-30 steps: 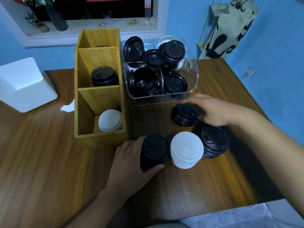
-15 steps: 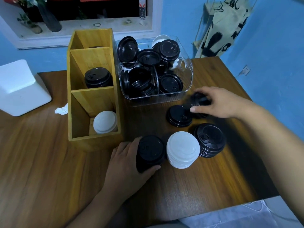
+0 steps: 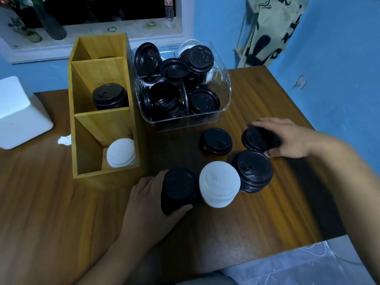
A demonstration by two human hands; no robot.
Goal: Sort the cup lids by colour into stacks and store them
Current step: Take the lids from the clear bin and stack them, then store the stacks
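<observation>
A person's left hand (image 3: 148,204) is gripping a tall black stack (image 3: 178,187) of cup lids near the front of a wooden worktop (image 3: 51,212), the thumb curling round its near side and the fingers wrapping its left. A white stack (image 3: 219,184) is standing just to its right, and a second black stack (image 3: 254,171) is sitting right beside that. Farther back, the right hand (image 3: 287,138) is closing over a small black stack (image 3: 255,138), fingers arching over its far rim and thumb pressing its near edge, while a low black stack (image 3: 217,141) is resting apart to the left of it. Behind them, a clear ribbed tub (image 3: 221,89) is holding loose black lids (image 3: 164,99) jumbled at all angles, with one white lid peeking out at the back. To the tub's left, a wooden organiser (image 3: 107,177) is housing white lids (image 3: 121,150) in its nearest compartment and black lids (image 3: 110,96) in the middle one. A white foam block (image 3: 20,112) is lying at the worktop's left edge.
</observation>
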